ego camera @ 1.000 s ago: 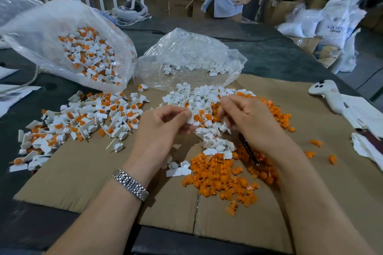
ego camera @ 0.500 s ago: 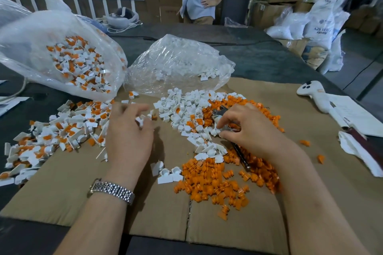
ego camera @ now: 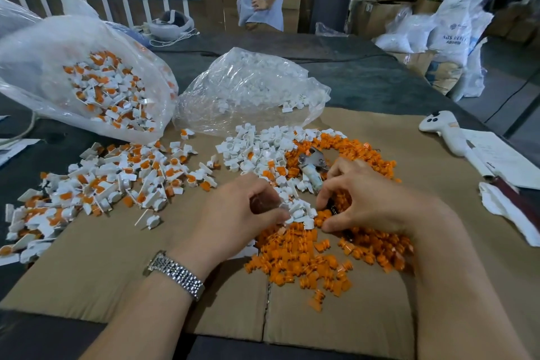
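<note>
L hand palm down, fingers curled under, thumb stretched twd the R; can't tell if it grips anything. R hand palm down, fingers arched, index & thumb in a pincer, small gap betw. tips. L forearm & R forearm bare, converging from btm edge; hands near, not touching.

Two clear plastic bags, one cardboard sheet, one metal tool, one white controller, one wristwatch; white pieces and orange pieces beyond counting.
</note>
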Demonstrator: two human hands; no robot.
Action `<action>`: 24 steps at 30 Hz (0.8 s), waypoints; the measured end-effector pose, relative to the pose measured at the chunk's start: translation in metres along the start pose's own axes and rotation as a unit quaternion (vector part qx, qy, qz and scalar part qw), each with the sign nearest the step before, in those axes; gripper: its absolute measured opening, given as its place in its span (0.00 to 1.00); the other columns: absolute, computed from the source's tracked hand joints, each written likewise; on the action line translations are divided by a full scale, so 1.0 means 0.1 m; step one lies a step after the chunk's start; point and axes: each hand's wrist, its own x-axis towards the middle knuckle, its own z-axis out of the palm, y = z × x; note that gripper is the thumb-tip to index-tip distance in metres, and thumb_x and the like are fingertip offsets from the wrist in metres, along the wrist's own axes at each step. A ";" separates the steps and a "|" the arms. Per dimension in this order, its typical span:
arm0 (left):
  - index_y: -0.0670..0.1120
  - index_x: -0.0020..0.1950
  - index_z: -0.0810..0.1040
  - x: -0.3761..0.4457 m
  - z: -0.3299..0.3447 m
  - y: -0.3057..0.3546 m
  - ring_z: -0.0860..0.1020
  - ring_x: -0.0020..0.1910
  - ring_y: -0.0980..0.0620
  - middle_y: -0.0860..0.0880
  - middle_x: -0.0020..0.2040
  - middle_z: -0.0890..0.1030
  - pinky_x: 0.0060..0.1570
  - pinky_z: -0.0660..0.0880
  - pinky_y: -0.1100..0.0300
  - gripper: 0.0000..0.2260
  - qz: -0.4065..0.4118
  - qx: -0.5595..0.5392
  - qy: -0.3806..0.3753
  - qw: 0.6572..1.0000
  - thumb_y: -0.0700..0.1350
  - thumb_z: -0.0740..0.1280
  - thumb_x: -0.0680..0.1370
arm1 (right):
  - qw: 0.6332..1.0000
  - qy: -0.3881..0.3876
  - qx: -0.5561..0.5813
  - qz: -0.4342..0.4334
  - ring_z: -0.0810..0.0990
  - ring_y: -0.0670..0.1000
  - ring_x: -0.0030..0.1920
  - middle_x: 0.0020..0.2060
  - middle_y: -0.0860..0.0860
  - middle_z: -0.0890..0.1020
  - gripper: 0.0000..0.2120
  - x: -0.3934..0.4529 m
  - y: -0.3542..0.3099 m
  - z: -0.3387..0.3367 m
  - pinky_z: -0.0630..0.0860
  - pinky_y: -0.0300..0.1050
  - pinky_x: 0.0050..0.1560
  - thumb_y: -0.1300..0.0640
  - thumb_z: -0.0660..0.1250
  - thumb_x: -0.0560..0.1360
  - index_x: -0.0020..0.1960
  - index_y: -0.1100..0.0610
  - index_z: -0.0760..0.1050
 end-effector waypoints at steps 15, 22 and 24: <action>0.59 0.56 0.86 0.01 0.07 0.00 0.75 0.43 0.59 0.59 0.44 0.74 0.42 0.78 0.54 0.07 0.018 -0.019 0.034 0.999 0.52 0.73 0.78 | 0.975 0.186 0.121 -0.016 0.80 0.40 0.47 0.46 0.41 0.82 0.03 0.15 -0.04 0.07 0.75 0.36 0.49 0.53 0.71 0.78 0.50 0.45 0.82; 0.53 0.49 0.82 0.01 0.06 0.03 0.79 0.42 0.61 0.60 0.42 0.80 0.42 0.80 0.59 0.07 0.015 0.005 0.052 0.999 0.55 0.74 0.76 | 0.961 0.213 0.172 -0.047 0.82 0.41 0.48 0.46 0.42 0.84 0.03 0.16 -0.09 0.08 0.81 0.46 0.55 0.54 0.74 0.75 0.46 0.46 0.84; 0.54 0.49 0.82 0.01 0.04 0.02 0.79 0.45 0.64 0.61 0.42 0.80 0.40 0.77 0.68 0.06 -0.011 -0.029 0.046 0.998 0.52 0.76 0.76 | 0.957 0.214 0.186 -0.057 0.82 0.41 0.50 0.48 0.41 0.84 0.04 0.17 -0.11 0.09 0.80 0.46 0.58 0.55 0.74 0.76 0.49 0.47 0.85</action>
